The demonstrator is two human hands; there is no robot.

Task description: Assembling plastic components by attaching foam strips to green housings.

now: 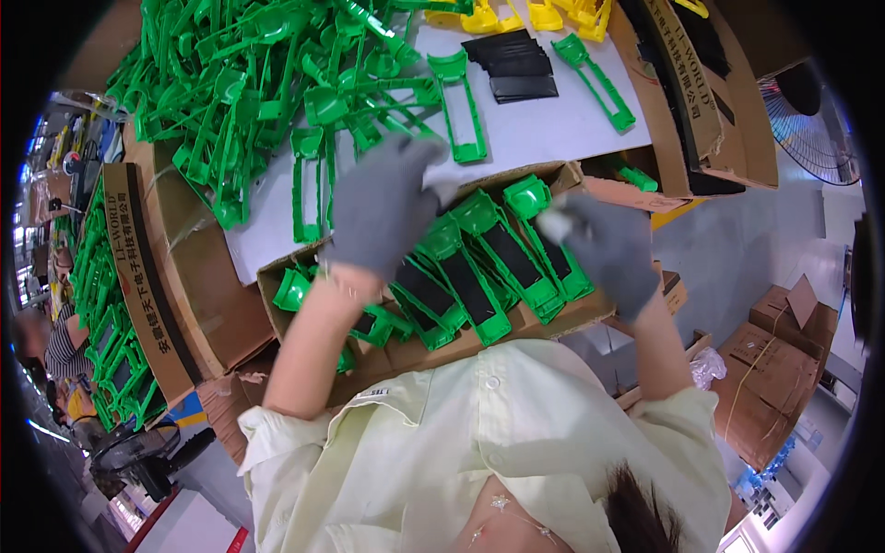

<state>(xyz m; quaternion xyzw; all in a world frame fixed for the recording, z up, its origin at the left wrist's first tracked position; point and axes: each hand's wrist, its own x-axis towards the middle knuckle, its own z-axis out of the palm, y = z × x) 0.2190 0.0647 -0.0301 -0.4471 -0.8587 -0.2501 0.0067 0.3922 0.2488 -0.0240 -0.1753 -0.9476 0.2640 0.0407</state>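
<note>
Both gloved hands, left [383,205] and right [604,249], are raised loosely curled and apparently empty above the cardboard box [553,318] where finished green holders [484,267] are stacked, so another piece seemingly must be fetched from the green pile [249,83].

This is a factory assembly floor. A white worktop [553,129] is heaped with identical green plastic frames [249,83], with yellow ones [544,14] at its far edge. Open cardboard cartons [175,276] crowd around it, one packed with finished green pieces [479,267]. More sealed boxes [774,369] sit on the grey floor [728,249], and a standing fan [811,120] turns beside the station.
</note>
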